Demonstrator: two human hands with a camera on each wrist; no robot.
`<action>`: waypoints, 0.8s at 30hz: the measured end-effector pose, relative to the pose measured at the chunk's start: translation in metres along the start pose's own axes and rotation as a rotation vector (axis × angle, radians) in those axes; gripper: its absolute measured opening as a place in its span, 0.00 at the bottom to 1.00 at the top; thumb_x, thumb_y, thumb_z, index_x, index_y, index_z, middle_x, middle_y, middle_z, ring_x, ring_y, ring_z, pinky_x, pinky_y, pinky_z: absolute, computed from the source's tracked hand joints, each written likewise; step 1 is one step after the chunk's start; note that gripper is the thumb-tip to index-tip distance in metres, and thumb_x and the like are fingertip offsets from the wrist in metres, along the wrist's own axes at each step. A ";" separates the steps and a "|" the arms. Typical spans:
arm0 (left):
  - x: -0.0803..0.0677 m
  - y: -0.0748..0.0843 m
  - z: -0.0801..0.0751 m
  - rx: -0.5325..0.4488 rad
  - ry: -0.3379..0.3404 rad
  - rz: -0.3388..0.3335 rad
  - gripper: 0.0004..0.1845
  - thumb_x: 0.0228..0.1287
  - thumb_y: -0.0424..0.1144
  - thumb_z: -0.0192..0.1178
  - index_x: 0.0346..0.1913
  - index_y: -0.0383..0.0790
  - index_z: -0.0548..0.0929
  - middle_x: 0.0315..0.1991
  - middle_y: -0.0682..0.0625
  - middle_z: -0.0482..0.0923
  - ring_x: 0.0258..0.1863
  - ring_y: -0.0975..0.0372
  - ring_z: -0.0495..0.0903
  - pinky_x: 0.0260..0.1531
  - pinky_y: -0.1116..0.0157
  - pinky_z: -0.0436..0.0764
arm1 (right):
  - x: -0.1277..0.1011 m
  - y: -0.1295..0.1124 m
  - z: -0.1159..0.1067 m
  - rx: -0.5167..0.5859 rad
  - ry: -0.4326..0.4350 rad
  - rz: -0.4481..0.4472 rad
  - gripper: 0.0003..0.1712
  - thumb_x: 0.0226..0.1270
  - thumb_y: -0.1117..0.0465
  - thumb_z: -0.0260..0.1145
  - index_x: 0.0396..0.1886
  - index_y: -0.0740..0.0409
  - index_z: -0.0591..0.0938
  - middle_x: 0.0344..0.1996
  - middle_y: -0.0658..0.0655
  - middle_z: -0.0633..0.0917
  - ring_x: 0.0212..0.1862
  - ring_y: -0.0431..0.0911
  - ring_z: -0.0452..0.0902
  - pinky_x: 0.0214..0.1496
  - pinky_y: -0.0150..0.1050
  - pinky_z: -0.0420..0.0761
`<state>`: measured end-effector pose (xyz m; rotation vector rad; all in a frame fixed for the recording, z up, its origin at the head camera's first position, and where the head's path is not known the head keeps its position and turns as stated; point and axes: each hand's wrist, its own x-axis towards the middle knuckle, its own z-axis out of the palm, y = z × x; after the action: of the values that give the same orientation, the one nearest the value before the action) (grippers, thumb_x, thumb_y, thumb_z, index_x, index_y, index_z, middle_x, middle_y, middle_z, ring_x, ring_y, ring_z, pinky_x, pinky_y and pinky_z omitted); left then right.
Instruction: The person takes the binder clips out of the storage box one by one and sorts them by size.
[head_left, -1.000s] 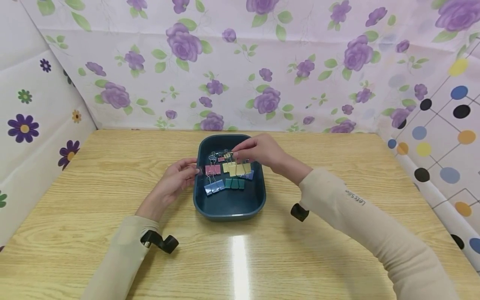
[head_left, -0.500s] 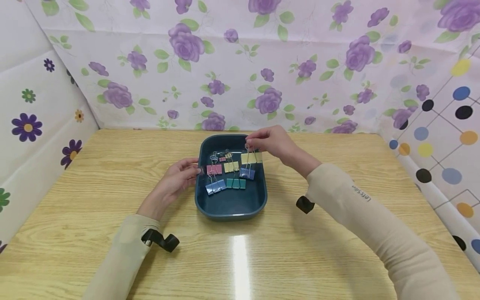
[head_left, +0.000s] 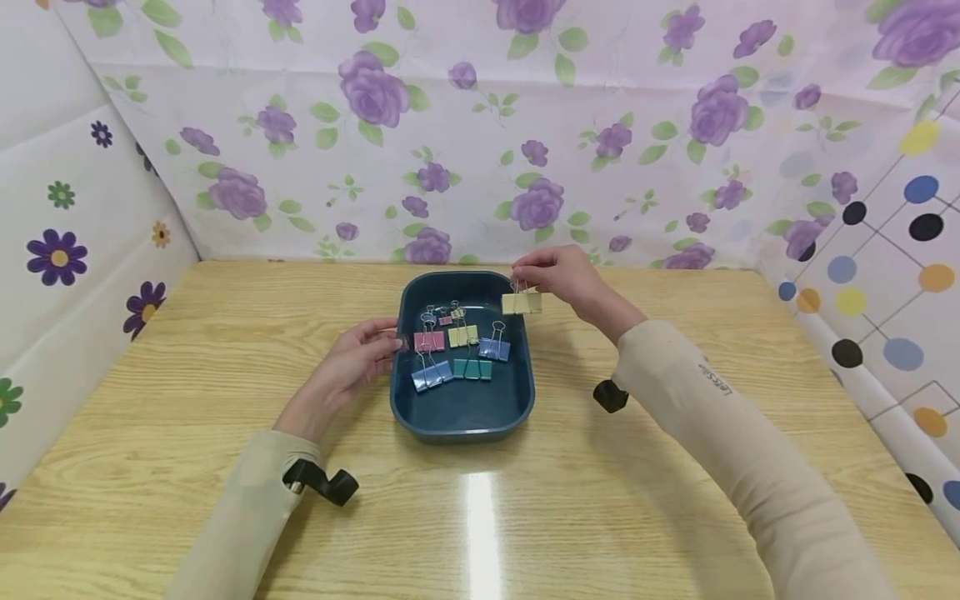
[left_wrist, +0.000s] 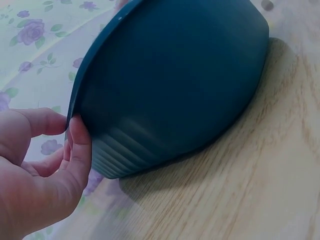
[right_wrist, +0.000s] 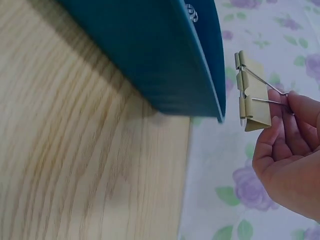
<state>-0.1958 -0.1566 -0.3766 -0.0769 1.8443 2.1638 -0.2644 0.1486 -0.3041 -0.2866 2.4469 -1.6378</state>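
Note:
A dark teal tray point(head_left: 461, 417) stands on the table. Several binder clips lie inside: a pink clip point(head_left: 429, 341), a yellow clip point(head_left: 462, 336), a green clip point(head_left: 472, 369), a blue clip point(head_left: 432, 376), a second blue clip point(head_left: 494, 348) and tiny ones toward the back. My left hand point(head_left: 365, 354) pinches the tray's left rim between thumb and fingers, as the left wrist view also shows. At the back right corner, my right hand point(head_left: 564, 279) pinches a large yellow binder clip point(right_wrist: 255, 90) by its wire handles. In the head view that clip overlaps the right rim.
The wooden table point(head_left: 262, 325) runs back to a flowered cloth wall point(head_left: 480, 167). A dotted cloth point(head_left: 900, 275) flanks it on the right, another flower-patterned cloth point(head_left: 82, 275) on the left. Each wrist bears a small black camera mount.
The right hand has lifted the large yellow binder clip from among the others and carried it right and back to the tray's far right corner. The left hand keeps its hold on the rim.

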 end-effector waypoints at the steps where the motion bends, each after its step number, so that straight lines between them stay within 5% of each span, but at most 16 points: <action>1: 0.000 0.000 0.000 0.004 0.000 -0.001 0.26 0.70 0.25 0.51 0.68 0.26 0.60 0.41 0.49 0.74 0.37 0.66 0.78 0.39 0.70 0.79 | 0.001 0.002 -0.002 0.005 0.003 0.001 0.14 0.70 0.62 0.63 0.48 0.68 0.83 0.35 0.59 0.86 0.41 0.48 0.81 0.53 0.43 0.78; 24: 0.000 -0.001 -0.002 0.007 0.004 0.000 0.25 0.70 0.25 0.50 0.68 0.27 0.61 0.41 0.49 0.74 0.38 0.65 0.78 0.37 0.70 0.79 | 0.008 0.054 -0.042 0.075 0.098 0.142 0.17 0.73 0.60 0.59 0.52 0.70 0.80 0.36 0.54 0.85 0.40 0.41 0.82 0.61 0.49 0.72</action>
<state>-0.1964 -0.1587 -0.3777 -0.0802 1.8538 2.1591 -0.2859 0.2044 -0.3388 -0.0212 2.4059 -1.7147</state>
